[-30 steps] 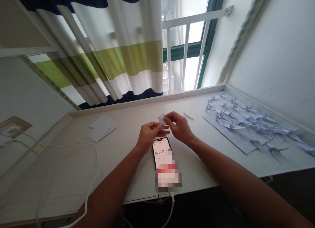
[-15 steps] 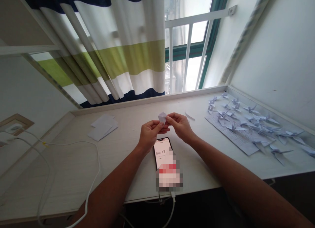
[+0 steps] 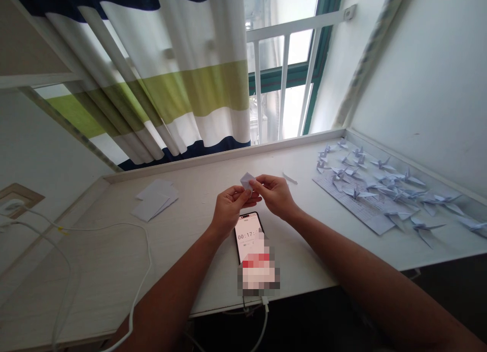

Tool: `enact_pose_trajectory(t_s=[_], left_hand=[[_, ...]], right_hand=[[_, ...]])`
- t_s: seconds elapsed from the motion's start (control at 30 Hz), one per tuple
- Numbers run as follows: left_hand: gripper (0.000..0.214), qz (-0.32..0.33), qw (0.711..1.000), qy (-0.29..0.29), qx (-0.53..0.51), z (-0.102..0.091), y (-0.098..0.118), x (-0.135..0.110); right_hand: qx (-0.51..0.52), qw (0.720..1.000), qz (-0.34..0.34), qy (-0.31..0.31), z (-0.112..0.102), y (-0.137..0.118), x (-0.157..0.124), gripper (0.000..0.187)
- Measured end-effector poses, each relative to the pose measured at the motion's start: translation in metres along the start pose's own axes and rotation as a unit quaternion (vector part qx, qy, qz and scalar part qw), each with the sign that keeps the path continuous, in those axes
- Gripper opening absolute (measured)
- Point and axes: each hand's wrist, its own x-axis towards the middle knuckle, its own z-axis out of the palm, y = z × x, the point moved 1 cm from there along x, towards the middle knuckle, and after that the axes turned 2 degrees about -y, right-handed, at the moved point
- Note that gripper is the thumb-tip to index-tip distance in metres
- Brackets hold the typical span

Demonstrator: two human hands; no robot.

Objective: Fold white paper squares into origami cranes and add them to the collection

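A small folded piece of white paper (image 3: 247, 181) is pinched at its lower edge between my left hand (image 3: 230, 210) and my right hand (image 3: 274, 196). Its folds are partly hidden by my fingers. Both hands hover above the white desk (image 3: 114, 250), just beyond a smartphone (image 3: 247, 235) lying face up. The phone shows a running timer near 00:17, and a pixelated patch covers its lower part.
Several folded paper cranes (image 3: 388, 182) lie at the right on a printed sheet (image 3: 359, 205). A stack of white paper rectangles (image 3: 154, 202) sits left of my hands, with a paper strip (image 3: 289, 178) beyond them. A white cable (image 3: 146, 260) loops across the desk. A raised rim, striped curtain and window railing bound the far side.
My hands have drawn closer together around the folded paper, which has shifted slightly left. The whole view has also shifted a little.
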Motion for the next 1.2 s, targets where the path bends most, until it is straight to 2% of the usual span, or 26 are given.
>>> enact_pose_trajectory(t_s=[0.37,0.53,0.63,0.7,0.87,0.97,1.07,1.2], left_hand=[[0.039,0.004,0.999,-0.019,-0.032,0.001,-0.003,0.000],[0.036,0.004,0.999,-0.015,-0.052,0.000,-0.005,0.002],[0.036,0.001,0.997,-0.012,-0.076,-0.002,-0.007,0.004],[0.033,-0.002,0.995,-0.029,-0.097,-0.003,-0.006,0.005],[0.023,-0.026,0.984,-0.117,-0.135,-0.004,0.000,0.002],[0.022,-0.032,0.979,-0.140,-0.146,-0.005,0.002,-0.001],[0.018,-0.018,0.982,-0.129,-0.136,-0.005,0.000,0.000],[0.021,0.002,0.991,-0.086,-0.104,-0.006,-0.003,0.002]], right_hand=[[-0.023,0.999,-0.036,0.019,0.000,-0.008,-0.004,0.034],[-0.007,1.000,-0.029,-0.009,0.001,-0.007,-0.003,0.033],[-0.033,0.998,-0.058,-0.021,0.002,-0.006,-0.002,0.030],[-0.055,0.994,-0.094,-0.020,0.002,-0.007,-0.004,0.025],[-0.078,0.983,-0.165,-0.037,0.004,-0.019,-0.010,0.015],[-0.090,0.976,-0.197,-0.037,0.005,-0.026,-0.012,0.013],[-0.104,0.974,-0.201,-0.027,0.005,-0.026,-0.013,0.016],[-0.095,0.984,-0.153,-0.003,0.004,-0.019,-0.010,0.025]])
